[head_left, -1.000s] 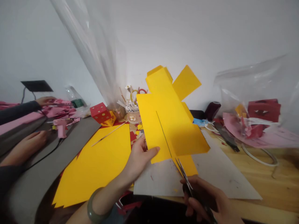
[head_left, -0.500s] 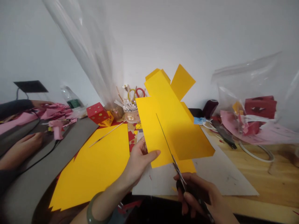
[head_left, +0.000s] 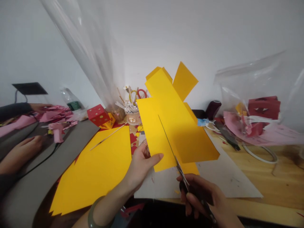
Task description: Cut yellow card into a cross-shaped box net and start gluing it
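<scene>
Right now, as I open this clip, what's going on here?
A person's left hand holds a yellow paper cut-out by its lower left part, while the right hand holds scissors. The tips of the scissors are at the lower end of a thin dark line on the paper. Yellow sheets lie to the left. Farther left, a co-worker's hand is near a pink glue gun.

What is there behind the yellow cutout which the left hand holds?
Past the left edge of the yellow cutout, a container of white sticks partly shows; past the lower edges, a pale board. The cutout covers part of the board; whatever else it hides cannot be seen.
</scene>
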`<action>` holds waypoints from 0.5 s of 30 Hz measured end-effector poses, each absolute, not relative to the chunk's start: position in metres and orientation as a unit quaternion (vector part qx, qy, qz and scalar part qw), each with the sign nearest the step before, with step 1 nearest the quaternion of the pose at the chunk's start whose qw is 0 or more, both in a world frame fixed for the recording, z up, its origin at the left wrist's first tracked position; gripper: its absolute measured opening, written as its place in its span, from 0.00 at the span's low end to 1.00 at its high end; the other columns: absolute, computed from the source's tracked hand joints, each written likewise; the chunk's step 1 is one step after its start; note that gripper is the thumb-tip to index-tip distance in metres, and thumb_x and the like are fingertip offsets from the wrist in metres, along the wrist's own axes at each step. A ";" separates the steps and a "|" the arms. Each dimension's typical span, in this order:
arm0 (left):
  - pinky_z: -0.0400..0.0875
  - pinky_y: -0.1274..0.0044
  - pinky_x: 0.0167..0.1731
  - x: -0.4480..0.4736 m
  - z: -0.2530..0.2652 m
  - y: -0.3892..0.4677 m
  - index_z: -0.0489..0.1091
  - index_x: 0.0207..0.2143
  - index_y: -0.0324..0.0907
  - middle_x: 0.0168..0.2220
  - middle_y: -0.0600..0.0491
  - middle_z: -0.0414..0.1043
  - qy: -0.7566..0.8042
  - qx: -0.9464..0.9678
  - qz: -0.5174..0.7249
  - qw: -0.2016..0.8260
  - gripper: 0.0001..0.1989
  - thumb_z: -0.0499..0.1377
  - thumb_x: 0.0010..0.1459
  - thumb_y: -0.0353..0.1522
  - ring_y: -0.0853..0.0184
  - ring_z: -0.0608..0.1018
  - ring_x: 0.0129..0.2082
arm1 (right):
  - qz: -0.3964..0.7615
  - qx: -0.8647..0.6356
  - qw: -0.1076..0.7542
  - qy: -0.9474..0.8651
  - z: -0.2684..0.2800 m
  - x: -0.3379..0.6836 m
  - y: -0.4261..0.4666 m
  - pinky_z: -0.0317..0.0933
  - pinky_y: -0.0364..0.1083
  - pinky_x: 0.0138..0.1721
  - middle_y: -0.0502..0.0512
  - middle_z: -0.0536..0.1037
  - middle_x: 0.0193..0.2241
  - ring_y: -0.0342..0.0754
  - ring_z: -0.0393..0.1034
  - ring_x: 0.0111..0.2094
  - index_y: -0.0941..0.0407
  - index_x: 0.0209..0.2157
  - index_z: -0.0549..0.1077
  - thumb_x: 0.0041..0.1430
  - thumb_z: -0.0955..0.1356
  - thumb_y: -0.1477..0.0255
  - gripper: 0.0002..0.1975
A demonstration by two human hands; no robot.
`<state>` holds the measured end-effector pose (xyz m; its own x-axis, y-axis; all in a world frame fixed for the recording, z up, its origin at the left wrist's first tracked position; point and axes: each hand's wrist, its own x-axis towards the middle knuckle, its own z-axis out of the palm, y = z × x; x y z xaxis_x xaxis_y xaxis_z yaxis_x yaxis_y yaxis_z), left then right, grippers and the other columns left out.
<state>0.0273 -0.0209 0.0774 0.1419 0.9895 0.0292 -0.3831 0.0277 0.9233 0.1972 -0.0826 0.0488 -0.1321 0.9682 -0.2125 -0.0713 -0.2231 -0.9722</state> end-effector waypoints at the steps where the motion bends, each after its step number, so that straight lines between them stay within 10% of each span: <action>1: 0.69 0.76 0.41 0.027 0.077 -0.021 0.68 0.41 0.39 0.39 0.52 0.77 0.354 0.425 0.552 0.624 0.18 0.64 0.46 0.26 0.68 0.77 0.37 | 0.600 -0.502 0.431 -0.449 0.050 0.197 -0.083 0.53 0.37 0.17 0.46 0.70 0.18 0.39 0.65 0.16 0.59 0.36 0.73 0.44 0.73 0.61 0.19; 15: 0.69 0.78 0.37 0.027 0.079 -0.021 0.69 0.40 0.41 0.34 0.55 0.76 0.341 0.419 0.559 0.629 0.17 0.65 0.45 0.26 0.72 0.75 0.33 | 0.573 -0.533 0.447 -0.432 0.056 0.192 -0.086 0.49 0.38 0.16 0.45 0.70 0.17 0.37 0.62 0.14 0.58 0.34 0.75 0.41 0.73 0.67 0.16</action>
<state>0.0268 -0.0215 0.0794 0.1426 0.9891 0.0380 -0.4172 0.0252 0.9085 0.1921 -0.0863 0.0562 -0.0313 0.9738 -0.2253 -0.0513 -0.2267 -0.9726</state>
